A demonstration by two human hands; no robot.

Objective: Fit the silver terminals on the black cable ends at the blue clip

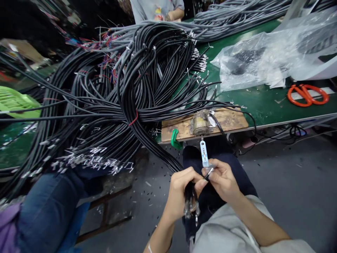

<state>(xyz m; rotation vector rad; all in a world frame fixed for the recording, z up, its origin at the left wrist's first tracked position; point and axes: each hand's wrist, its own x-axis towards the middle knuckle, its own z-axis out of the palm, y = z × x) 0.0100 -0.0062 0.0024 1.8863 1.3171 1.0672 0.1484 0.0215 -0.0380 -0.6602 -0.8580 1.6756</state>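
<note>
A bundle of black cables (168, 158) runs down from the table into my left hand (183, 186), which is closed around it. The stripped, silvery ends (191, 208) hang out below that hand. Between the thumb and fingers of the same hand, one cable end (209, 174) points up to the right. My right hand (222, 179) is closed, pinching at the tip of this cable. Just above its fingers is a light-blue flat tool (204, 154) with a slot, sticking out from a yellowish block (200, 123). Whether the fingers touch the tool is hard to tell.
The block sits on a wooden board (231, 121) at the table edge, beside a green clamp (176, 138). Piled black cables (100, 91) cover the left side. Orange-handled scissors (308, 95) and a plastic bag (244, 63) lie right. Another person (50, 203) sits at left.
</note>
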